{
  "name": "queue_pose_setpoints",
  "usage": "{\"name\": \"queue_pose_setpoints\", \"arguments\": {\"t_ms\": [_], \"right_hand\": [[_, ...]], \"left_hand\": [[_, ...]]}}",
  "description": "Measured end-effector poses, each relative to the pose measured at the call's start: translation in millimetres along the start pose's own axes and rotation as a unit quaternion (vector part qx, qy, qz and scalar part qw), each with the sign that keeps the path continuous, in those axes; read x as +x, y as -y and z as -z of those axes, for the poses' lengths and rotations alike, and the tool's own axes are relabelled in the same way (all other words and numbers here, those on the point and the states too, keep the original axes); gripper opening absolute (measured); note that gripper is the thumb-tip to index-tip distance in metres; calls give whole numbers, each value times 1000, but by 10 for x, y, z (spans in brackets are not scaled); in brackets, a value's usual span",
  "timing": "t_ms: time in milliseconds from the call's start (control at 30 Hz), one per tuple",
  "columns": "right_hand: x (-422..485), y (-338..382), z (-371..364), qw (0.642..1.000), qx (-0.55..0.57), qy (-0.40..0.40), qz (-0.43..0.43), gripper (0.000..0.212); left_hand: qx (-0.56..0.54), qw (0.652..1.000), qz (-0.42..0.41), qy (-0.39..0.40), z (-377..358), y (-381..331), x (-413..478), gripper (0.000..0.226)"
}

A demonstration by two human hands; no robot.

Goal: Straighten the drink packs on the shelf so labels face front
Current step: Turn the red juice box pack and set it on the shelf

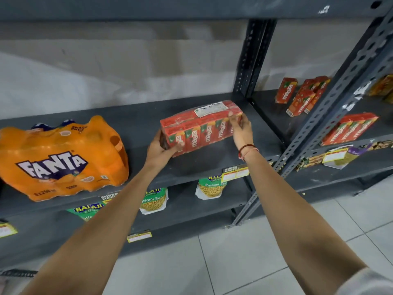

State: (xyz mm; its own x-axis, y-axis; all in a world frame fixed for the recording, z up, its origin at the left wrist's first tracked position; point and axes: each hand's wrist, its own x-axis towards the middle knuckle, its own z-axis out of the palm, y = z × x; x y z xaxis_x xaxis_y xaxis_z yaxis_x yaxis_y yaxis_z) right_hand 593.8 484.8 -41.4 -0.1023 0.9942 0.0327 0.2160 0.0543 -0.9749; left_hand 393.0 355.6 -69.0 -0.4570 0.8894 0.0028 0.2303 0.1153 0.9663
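Two bare forearms reach up from the near edge toward the grey metal shelf (212,160). The left hand (161,151) wraps the near-left end of the red Maaza juice multipack (202,126), thumb across its front face, while the right hand (241,129), a red thread bracelet (246,149) at its wrist, pinches the pack's far-right end with fingers on top; both hands grip it firmly. The pack sits mid-shelf, skewed, its left end nearer the front edge, labels turned sideways. To the left, well apart, the orange Fanta bottle pack (61,158) lies near the shelf's front edge. Farther right, on the neighbouring rack, loose Maaza cartons (302,96) stand and lean. I judge the shrink wrap is slick: swung too briskly, the pack could slip from the fingertip pinch and slide off the front.
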Motion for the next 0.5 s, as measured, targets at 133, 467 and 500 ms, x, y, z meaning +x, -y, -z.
{"name": "queue_pose_setpoints", "arguments": {"t_ms": [133,467,500], "right_hand": [[-322,-156,-39,999,-8,-31,7,60],[-808,-429,-56,996,-6,-75,45,63],[-829,-443,-62,996,4,-74,43,63]], "left_hand": [[2,1000,-7,-13,35,24,-152,67],[26,999,-15,-21,126,146,-531,62],[38,999,-17,-31,91,151,-582,60]]}}
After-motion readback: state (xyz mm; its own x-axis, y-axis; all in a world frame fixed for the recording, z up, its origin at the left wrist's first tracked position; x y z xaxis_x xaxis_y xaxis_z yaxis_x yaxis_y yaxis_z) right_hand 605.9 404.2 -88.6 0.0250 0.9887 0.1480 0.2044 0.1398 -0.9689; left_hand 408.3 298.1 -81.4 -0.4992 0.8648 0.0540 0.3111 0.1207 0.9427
